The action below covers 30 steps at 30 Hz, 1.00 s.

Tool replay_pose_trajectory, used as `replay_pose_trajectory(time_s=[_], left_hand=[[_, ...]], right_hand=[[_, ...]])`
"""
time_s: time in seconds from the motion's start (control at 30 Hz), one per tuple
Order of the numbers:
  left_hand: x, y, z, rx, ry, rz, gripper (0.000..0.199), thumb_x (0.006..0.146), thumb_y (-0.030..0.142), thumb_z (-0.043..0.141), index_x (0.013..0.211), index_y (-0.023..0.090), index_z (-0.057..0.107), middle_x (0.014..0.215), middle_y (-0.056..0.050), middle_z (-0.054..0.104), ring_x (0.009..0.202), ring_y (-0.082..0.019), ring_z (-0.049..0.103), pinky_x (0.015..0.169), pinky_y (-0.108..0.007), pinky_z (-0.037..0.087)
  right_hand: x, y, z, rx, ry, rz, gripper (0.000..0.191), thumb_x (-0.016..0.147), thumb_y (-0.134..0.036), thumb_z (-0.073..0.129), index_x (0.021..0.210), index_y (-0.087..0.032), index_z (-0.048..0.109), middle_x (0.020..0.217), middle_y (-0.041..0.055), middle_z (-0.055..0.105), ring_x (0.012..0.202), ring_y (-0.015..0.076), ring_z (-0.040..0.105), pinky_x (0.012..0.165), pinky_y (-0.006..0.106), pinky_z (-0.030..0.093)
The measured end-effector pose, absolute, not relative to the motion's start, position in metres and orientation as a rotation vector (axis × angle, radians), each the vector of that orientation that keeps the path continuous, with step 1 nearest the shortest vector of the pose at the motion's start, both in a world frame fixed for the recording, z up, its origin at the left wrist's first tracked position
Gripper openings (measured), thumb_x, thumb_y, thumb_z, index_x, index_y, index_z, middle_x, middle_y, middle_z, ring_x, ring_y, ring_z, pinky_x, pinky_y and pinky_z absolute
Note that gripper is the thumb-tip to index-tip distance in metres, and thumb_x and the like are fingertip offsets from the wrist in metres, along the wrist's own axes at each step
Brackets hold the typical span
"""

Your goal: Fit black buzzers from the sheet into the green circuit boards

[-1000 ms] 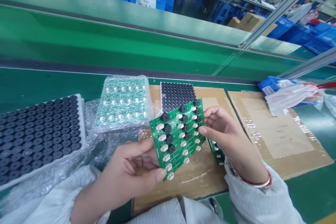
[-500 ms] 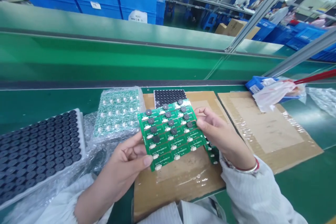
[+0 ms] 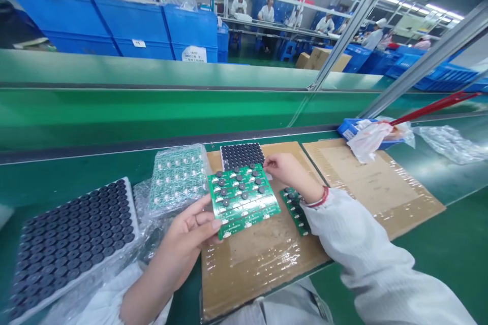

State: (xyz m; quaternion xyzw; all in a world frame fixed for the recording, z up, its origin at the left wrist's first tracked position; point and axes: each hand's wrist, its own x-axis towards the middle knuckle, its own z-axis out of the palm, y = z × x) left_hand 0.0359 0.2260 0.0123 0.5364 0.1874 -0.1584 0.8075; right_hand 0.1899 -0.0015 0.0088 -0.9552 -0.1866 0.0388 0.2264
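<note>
My left hand (image 3: 192, 231) grips a green circuit board panel (image 3: 247, 208) by its lower left edge, thumb on top. Round black buzzers sit on the panel's upper rows; the lower rows carry only white connectors. Beyond the panel stands a small tray of black buzzers (image 3: 242, 155), partly covered by it. My right hand (image 3: 284, 170) is at that tray's right edge, close to the panel's upper right corner, its fingertips pinched together. Whatever they may hold is hidden. Below my right wrist, another board with buzzers (image 3: 295, 210) lies on the cardboard (image 3: 263, 264), partly under the sleeve.
At left lies a large tray of black buzzers (image 3: 76, 244). Bubble-wrapped boards (image 3: 177, 177) rest beside it. A second cardboard sheet (image 3: 373, 183) is at right, with a blue bin (image 3: 346, 129) behind it. A metal post (image 3: 345, 35) rises beyond the bench; people work in the background.
My right hand has let go of the panel's right edge and moved to the small buzzer tray. My left hand still holds the panel, now tilted flatter. The camera view has tipped upward.
</note>
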Motion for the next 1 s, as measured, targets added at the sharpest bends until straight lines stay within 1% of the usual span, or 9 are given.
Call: replay_pose_trajectory(time_s=[0.1, 0.23, 0.37, 0.57, 0.67, 0.73, 0.87, 0.93, 1.0], left_hand=[[0.037, 0.222, 0.009, 1.192, 0.350, -0.487, 0.081, 0.067, 0.034, 0.075, 0.135, 0.017, 0.035, 0.066, 0.005, 0.056, 0.059, -0.009, 0.053, 0.059, -0.021, 0.046], [0.038, 0.219, -0.003, 1.267, 0.324, -0.600, 0.081, 0.068, 0.031, 0.074, 0.135, 0.018, 0.029, 0.073, 0.003, 0.056, 0.066, -0.011, 0.056, 0.067, -0.025, 0.049], [0.041, 0.216, -0.011, 1.314, 0.255, -0.664, 0.067, 0.071, 0.033, 0.070, 0.127, 0.019, 0.036, 0.085, -0.002, 0.060, 0.077, -0.014, 0.059, 0.071, -0.026, 0.050], [0.042, 0.215, -0.011, 1.330, 0.258, -0.675, 0.061, 0.071, 0.029, 0.070, 0.122, 0.021, 0.037, 0.077, 0.003, 0.054, 0.074, -0.012, 0.057, 0.074, -0.029, 0.050], [0.041, 0.214, -0.009, 1.318, 0.239, -0.671, 0.054, 0.074, 0.028, 0.067, 0.119, 0.021, 0.037, 0.079, 0.002, 0.055, 0.074, -0.012, 0.057, 0.075, -0.028, 0.050], [0.041, 0.214, -0.008, 1.323, 0.232, -0.674, 0.054, 0.075, 0.028, 0.067, 0.119, 0.021, 0.036, 0.081, 0.001, 0.056, 0.075, -0.012, 0.057, 0.075, -0.028, 0.050], [0.040, 0.214, -0.007, 1.313, 0.223, -0.681, 0.057, 0.075, 0.028, 0.067, 0.120, 0.021, 0.034, 0.084, 0.000, 0.058, 0.076, -0.011, 0.058, 0.072, -0.025, 0.049], [0.039, 0.214, -0.007, 1.300, 0.207, -0.681, 0.053, 0.076, 0.027, 0.066, 0.119, 0.022, 0.035, 0.085, 0.000, 0.058, 0.078, -0.011, 0.059, 0.072, -0.024, 0.049], [0.039, 0.213, -0.005, 1.301, 0.200, -0.692, 0.051, 0.077, 0.028, 0.065, 0.118, 0.023, 0.036, 0.087, 0.000, 0.060, 0.080, -0.012, 0.060, 0.072, -0.025, 0.048]], right_hand=[[0.197, 0.000, 0.000, -2.649, -0.530, 0.093, 0.013, 0.073, -0.005, 0.069, 0.072, -0.018, 0.065, 0.069, -0.0006, 0.064, 0.066, 0.0165, 0.058, 0.059, 0.025, 0.037], [0.199, -0.005, -0.006, -2.674, -0.524, 0.073, 0.013, 0.072, -0.007, 0.072, 0.075, -0.018, 0.066, 0.072, 0.0004, 0.065, 0.067, 0.0169, 0.059, 0.060, 0.024, 0.038], [0.196, -0.007, -0.006, -2.683, -0.509, 0.066, 0.014, 0.073, -0.004, 0.070, 0.076, -0.017, 0.066, 0.073, 0.0014, 0.066, 0.068, 0.0171, 0.060, 0.061, 0.024, 0.038], [0.192, -0.006, -0.002, -2.642, -0.477, 0.029, 0.014, 0.071, 0.000, 0.066, 0.072, -0.014, 0.064, 0.067, 0.0017, 0.064, 0.064, 0.0166, 0.058, 0.058, 0.024, 0.038], [0.190, -0.007, 0.006, -2.574, -0.450, 0.000, 0.014, 0.070, 0.000, 0.062, 0.074, -0.013, 0.063, 0.068, 0.0016, 0.064, 0.064, 0.0158, 0.059, 0.058, 0.023, 0.041], [0.183, -0.011, 0.016, -2.524, -0.444, -0.013, 0.012, 0.073, -0.003, 0.060, 0.078, -0.013, 0.063, 0.072, 0.0021, 0.064, 0.066, 0.0157, 0.060, 0.059, 0.023, 0.043], [0.150, -0.024, 0.037, -2.267, -0.583, -0.056, 0.011, 0.082, -0.017, 0.058, 0.091, -0.017, 0.064, 0.086, 0.0034, 0.065, 0.077, 0.0174, 0.061, 0.066, 0.027, 0.048], [0.125, -0.030, 0.038, -2.223, -0.650, -0.133, 0.012, 0.084, -0.022, 0.058, 0.094, -0.019, 0.064, 0.088, 0.0036, 0.064, 0.079, 0.0179, 0.060, 0.069, 0.029, 0.048], [0.099, -0.033, 0.029, -2.253, -0.675, -0.225, 0.011, 0.086, -0.021, 0.057, 0.095, -0.020, 0.062, 0.086, 0.0036, 0.064, 0.080, 0.0184, 0.059, 0.071, 0.031, 0.048]])
